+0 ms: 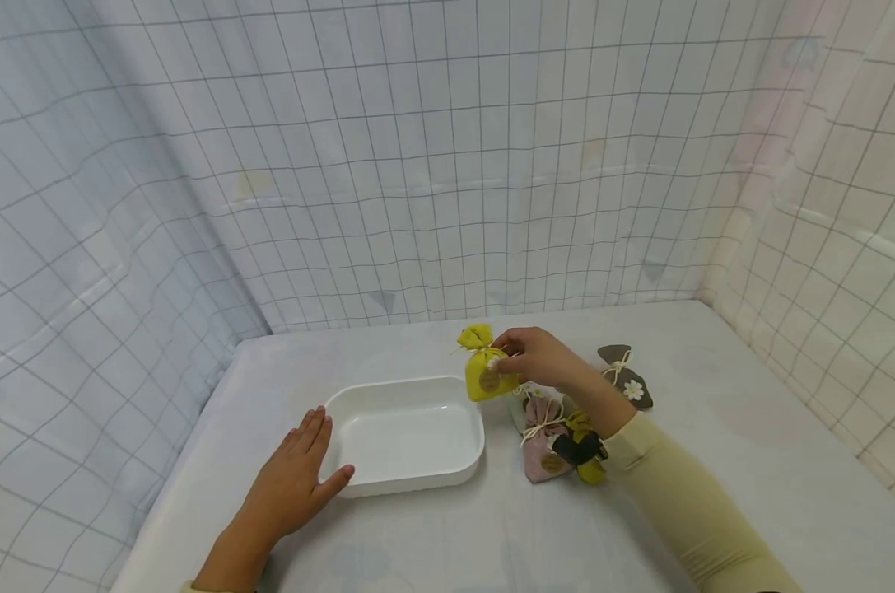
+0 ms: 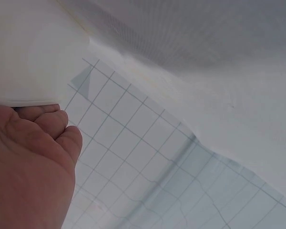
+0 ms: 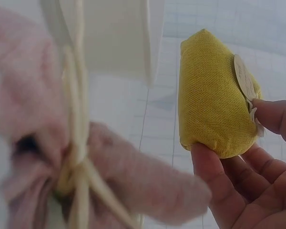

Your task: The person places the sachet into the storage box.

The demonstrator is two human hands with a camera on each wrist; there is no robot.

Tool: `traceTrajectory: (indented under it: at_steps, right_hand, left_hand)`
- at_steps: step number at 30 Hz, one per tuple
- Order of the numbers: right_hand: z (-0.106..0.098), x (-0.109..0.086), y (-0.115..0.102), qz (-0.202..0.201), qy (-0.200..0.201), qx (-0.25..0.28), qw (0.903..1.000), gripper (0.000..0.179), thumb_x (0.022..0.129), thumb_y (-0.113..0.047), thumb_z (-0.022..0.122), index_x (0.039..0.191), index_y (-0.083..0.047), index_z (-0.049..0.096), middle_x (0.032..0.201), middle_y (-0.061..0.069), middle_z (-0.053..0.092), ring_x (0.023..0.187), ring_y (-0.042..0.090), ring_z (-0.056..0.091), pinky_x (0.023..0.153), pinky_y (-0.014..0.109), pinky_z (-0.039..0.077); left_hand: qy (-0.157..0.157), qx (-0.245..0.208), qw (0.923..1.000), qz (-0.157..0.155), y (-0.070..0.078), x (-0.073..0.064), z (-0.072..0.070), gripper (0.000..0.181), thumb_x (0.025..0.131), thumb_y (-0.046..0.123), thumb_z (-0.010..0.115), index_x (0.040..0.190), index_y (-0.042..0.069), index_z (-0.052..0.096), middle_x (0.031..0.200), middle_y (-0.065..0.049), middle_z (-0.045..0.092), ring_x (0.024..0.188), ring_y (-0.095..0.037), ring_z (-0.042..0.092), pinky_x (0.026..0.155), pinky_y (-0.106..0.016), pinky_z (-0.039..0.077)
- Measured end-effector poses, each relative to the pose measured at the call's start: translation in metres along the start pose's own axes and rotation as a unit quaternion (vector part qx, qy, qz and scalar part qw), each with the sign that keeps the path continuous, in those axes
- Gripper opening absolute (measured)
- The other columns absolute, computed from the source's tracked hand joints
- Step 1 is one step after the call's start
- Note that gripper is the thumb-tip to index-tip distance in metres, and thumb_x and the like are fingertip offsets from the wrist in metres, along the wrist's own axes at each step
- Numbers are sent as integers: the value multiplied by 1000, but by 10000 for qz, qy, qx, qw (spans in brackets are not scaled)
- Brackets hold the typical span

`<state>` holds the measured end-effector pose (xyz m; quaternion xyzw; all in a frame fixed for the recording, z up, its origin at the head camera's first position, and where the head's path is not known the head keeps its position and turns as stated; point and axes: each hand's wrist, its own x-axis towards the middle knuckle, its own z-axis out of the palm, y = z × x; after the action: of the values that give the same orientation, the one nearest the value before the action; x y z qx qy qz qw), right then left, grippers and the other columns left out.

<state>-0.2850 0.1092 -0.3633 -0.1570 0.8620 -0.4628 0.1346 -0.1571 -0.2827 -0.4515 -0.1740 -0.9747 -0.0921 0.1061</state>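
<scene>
Yellow pouch [image 1: 480,383], flower [image 1: 492,363] partly hidden, is pinched upright, neck [image 1: 483,349] up, by right grip [image 1: 539,357]; left grip [image 1: 287,482] is outspread.

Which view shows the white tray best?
Head: the white tray shows nearly whole there, rim and inside, its left end partly behind the left hand. The left wrist view catches only a cropped part; the right wrist, another along its top.

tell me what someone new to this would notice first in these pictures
The bright yellow pouch catches the eye first, pinched in the right hand near the far right corner of the white dish. Next comes that dish itself, with the left hand touching its left end. To the dish's right lie more pouches, including a pink one tied with cream cord.
</scene>
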Motion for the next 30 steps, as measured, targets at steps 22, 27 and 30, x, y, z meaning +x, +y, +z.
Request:
traceTrajectory:
  at_steps: [22,27,30]
  right_hand:
    - [41,50,-28,-287,-620,551,9961,34,89,-16,73,121,-7,64,111,7,67,97,22,66,75,35,59]
    - [49,59,-33,-353,-741,533,9952,33,90,-17,73,120,-7,65,110,7,66,96,23,66,74,36,59]
    - [56,62,-34,-391,-865,499,9942,32,89,-18,74,118,-7,65,109,7,67,95,23,66,73,35,59]
  left_hand:
    - [20,42,10000,-13,-2,4,-4,87,97,55,55,148,-12,34,158,-25,26,147,-39,23,114,-57,27]
    - [-20,31,10000,-28,-2,4,-1,88,97,57,53,148,-12,33,159,-24,25,147,-38,21,115,-55,26]
    - [-39,35,10000,-53,0,1,0,88,97,58,53,148,-11,34,159,-23,26,148,-37,21,115,-55,26]
